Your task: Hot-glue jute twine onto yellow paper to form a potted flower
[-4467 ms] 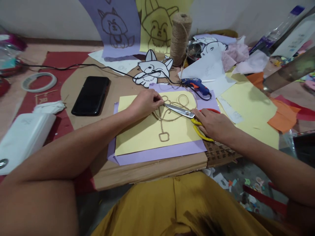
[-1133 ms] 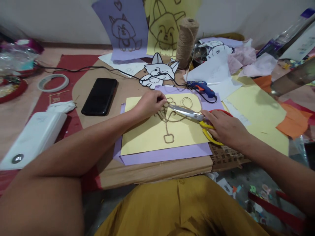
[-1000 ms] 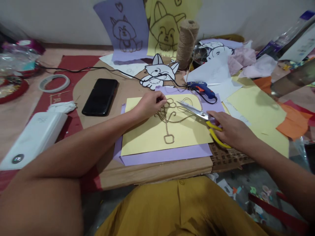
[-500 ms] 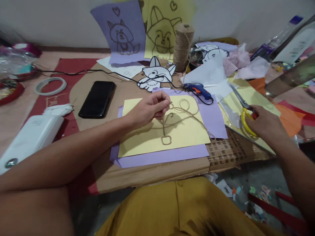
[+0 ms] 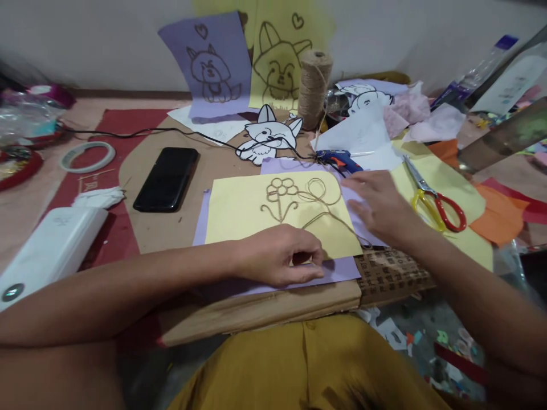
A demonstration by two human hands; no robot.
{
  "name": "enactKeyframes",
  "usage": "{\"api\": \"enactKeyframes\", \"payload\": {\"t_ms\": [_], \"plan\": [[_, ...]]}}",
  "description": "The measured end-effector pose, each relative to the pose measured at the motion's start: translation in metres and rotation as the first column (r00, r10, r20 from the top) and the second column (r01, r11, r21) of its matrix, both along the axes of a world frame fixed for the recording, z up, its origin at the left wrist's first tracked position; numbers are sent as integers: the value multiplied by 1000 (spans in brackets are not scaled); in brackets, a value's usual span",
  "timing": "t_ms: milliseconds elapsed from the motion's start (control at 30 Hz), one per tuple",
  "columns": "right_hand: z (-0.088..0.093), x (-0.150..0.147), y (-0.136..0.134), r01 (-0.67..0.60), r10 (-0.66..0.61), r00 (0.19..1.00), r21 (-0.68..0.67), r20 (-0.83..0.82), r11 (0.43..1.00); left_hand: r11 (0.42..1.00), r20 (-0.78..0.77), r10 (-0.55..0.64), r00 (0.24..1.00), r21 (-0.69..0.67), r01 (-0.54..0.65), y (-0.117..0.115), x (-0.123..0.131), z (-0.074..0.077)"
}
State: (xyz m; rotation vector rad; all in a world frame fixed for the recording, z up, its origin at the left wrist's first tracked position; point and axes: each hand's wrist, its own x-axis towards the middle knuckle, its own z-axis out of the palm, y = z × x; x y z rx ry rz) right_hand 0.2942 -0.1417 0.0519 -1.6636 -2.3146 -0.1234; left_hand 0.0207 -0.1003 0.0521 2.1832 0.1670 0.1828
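Observation:
My left hand (image 5: pixel 293 256) rests over the lower edge of the yellow paper (image 5: pixel 239 199), fingers loosely curved, with a gap beside the thumb and nothing visible in it. A twine flower (image 5: pixel 282 187) with a stem and curled leaves lies on that paper; its base is hidden behind this hand. Loose twine (image 5: pixel 329 212) loops from the flower across the right half of the sheet. My right hand (image 5: pixel 376 202), slightly blurred, is over the purple paper (image 5: pixel 361 225), fingers apart and empty, just below the blue glue gun (image 5: pixel 339 159). Scissors (image 5: pixel 436 199) with yellow and red handles lie to its right.
A twine spool (image 5: pixel 315 88) stands behind the glue gun, near a fox cutout (image 5: pixel 269 136). The black cord (image 5: pixel 171 130) crosses the table. On the left are a phone (image 5: pixel 166 179), a tape roll (image 5: pixel 88 156) and a white device (image 5: pixel 51 250). Paper scraps (image 5: pixel 410 114) crowd the back right.
My right hand has let go of the scissors and moved left toward the glue gun. My left hand has dropped from the flower to the paper's lower edge, uncovering the flower.

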Motion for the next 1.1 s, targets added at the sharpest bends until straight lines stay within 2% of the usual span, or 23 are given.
{"api": "enactKeyframes", "payload": {"t_ms": [67,133,200,233,300,367,433,500,567,633,767,867,933,1000,1100], "plan": [[-8,-29,11,-155,153,988,-72,-34,985,986,45,93,995,135,-99,0,0,-9],[-17,-46,21,-266,260,964,-160,-59,951,960,62,146,987,233,-157,1,-1,-19],[-22,-49,28,-323,300,944,-205,-135,924,938,77,176,981,288,-191,3,-2,-28],[-21,-47,31,-316,281,941,-196,-189,928,932,85,184,979,303,-201,5,-2,-32],[-18,-35,40,-199,159,944,-113,-288,974,921,105,189,976,326,-214,7,-1,-39],[-14,-20,51,22,-20,949,2,-313,1000,908,141,178,974,359,-218,9,0,-44],[-14,-4,66,222,-205,952,53,-228,973,885,168,157,973,414,-214,9,0,-47],[-21,8,81,393,-392,915,-3,-93,919,853,166,131,977,484,-196,9,0,-48],[-29,15,94,478,-483,876,-122,-12,870,815,134,113,984,554,-169,7,-1,-48],[-35,19,104,508,-520,854,-211,-1,835,781,102,109,989,607,-149,6,-1,-47],[-36,28,105,541,-571,818,-243,-73,805,751,78,182,980,633,-190,2,-1,-44],[-30,33,95,562,-586,716,-186,-379,806,729,65,353,933,607,-318,-1,0,-43],[-25,30,86,532,-496,609,-146,-619,834,699,23,454,891,610,-372,-3,2,-42],[-19,23,80,452,-401,503,-162,-766,877,693,-34,488,872,623,-363,-4,3,-41],[-12,8,75,313,-374,332,-273,-866,910,717,-100,465,880,625,-308,-4,6,-39]]}}
